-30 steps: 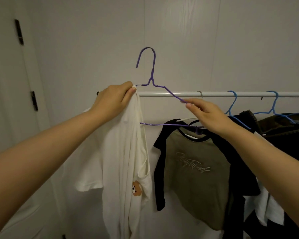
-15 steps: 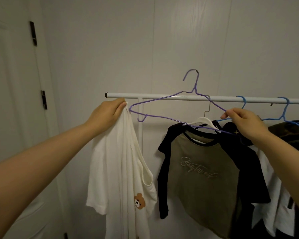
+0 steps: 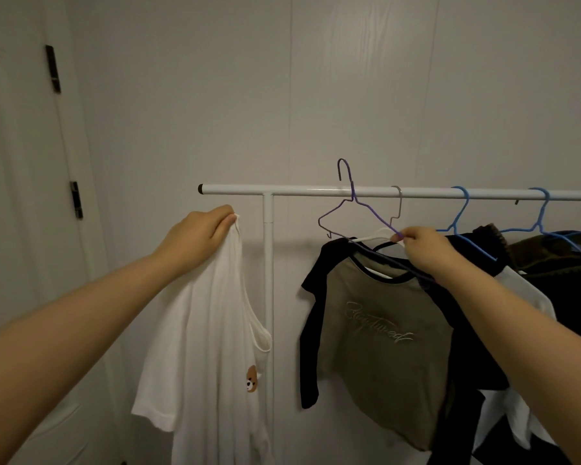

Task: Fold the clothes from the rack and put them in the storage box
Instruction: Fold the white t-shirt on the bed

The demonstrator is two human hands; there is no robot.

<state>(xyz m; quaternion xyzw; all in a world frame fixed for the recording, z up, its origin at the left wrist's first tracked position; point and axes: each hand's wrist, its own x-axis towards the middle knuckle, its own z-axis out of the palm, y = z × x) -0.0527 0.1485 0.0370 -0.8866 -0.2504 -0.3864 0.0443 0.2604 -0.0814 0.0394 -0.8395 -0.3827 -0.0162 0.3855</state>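
My left hand [image 3: 198, 229] grips the top of a white T-shirt [image 3: 212, 347] with a small bear patch, which hangs free to the left of the rack post. My right hand [image 3: 423, 248] pinches the arm of an empty purple wire hanger [image 3: 356, 209], whose hook rises just above the white rack rail [image 3: 299, 190]. Right below that hand an olive and black T-shirt [image 3: 383, 347] hangs on a white hanger. No storage box is in view.
Two blue hangers [image 3: 460, 213] carry dark clothes [image 3: 557, 263] further right on the rail. The rack's white post [image 3: 268, 263] stands between the two shirts. A white door with black hinges [image 3: 76, 199] is at the left; a pale wall lies behind.
The purple hanger has come out of the white shirt and moved right to the rail. My left hand has lowered with the shirt. The view has tilted up.
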